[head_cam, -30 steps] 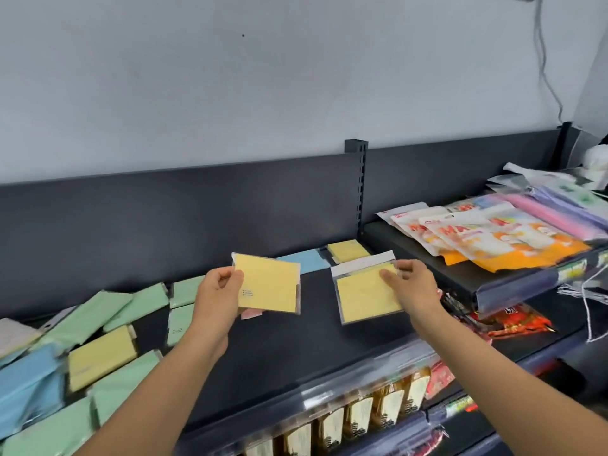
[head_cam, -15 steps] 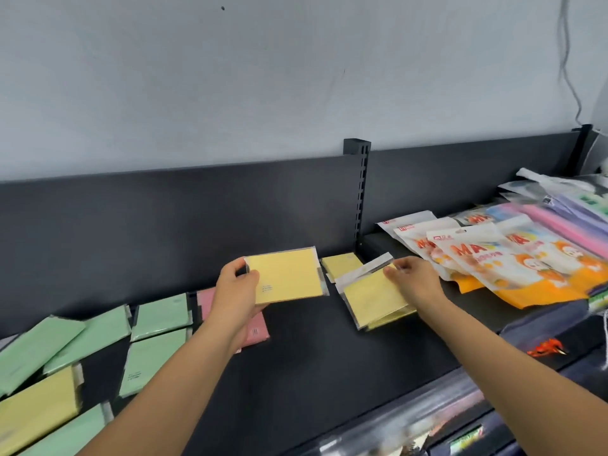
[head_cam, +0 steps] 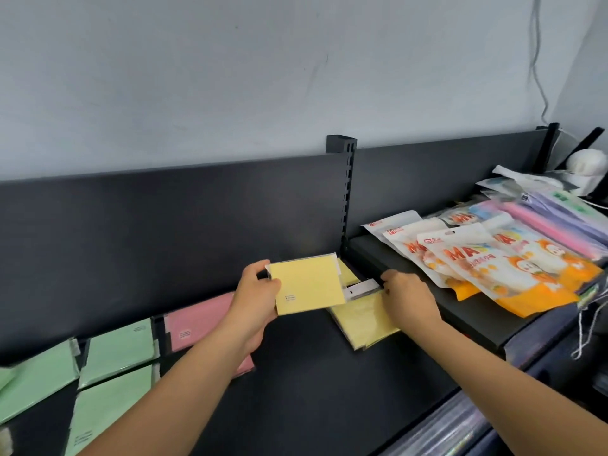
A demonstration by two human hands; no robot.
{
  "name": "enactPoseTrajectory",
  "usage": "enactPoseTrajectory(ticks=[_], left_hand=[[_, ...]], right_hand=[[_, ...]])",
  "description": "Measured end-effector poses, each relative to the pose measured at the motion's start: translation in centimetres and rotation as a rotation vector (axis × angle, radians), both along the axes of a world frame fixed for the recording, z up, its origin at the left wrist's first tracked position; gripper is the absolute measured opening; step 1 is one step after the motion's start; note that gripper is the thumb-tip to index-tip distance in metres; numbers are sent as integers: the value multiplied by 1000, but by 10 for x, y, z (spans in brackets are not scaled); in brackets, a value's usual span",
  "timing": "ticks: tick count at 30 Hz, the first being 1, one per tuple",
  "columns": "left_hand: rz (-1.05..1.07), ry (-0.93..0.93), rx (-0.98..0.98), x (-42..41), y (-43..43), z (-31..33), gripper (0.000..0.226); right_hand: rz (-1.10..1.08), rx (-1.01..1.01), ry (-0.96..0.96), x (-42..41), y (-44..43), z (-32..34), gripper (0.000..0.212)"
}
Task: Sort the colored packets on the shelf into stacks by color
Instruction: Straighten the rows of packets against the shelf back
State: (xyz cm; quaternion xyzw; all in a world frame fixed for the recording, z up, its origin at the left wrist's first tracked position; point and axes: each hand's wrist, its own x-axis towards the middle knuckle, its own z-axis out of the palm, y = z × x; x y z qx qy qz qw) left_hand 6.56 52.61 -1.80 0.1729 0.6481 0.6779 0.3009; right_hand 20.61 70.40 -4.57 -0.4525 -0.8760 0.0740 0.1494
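My left hand grips a yellow packet by its left edge and holds it above the black shelf. My right hand holds a second yellow packet that lies low on the shelf by the right-hand step. Another yellow packet lies behind, mostly hidden. A pink packet lies under my left forearm. Several green packets lie at the left.
A raised black shelf section at the right carries orange and white snack bags and pastel packs. An upright slotted post stands at the back. The shelf's back panel runs behind everything.
Both hands have carried their yellow packets rightward toward the corner by the post. The right-hand packet has come down onto the shelf. The view has shifted right, bringing the pink packet into sight.
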Motion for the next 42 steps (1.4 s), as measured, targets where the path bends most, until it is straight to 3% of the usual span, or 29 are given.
enactPoseTrajectory(ticks=[7, 17, 19, 21, 23, 25, 28, 37, 42], left_hand=[[-92, -26, -9, 18, 20, -2, 26], [-96, -110, -35, 59, 56, -18, 32], [-62, -31, -98, 60, 60, -25, 31], [-21, 191, -263, 61, 59, -32, 32], [-38, 429, -477, 64, 56, -37, 41], [-46, 549, -598, 67, 52, -37, 54], [0, 582, -603, 69, 49, -35, 61], [209, 783, -519, 73, 3, -25, 40], [350, 891, -609, 69, -59, -28, 31]], right_hand=[[192, -164, 415, 5, 6, 27, 33], [298, -260, 320, 15, 13, 38, 35], [306, -282, 256, 15, 14, 32, 38], [318, -299, 148, 16, 13, 24, 43], [355, -304, 12, 18, 10, 15, 49], [383, -298, -55, 20, 7, 9, 52], [398, -291, -23, 23, 7, 7, 53], [578, -224, 161, 15, -19, 14, 47], [713, -282, 186, -1, -55, 12, 44]])
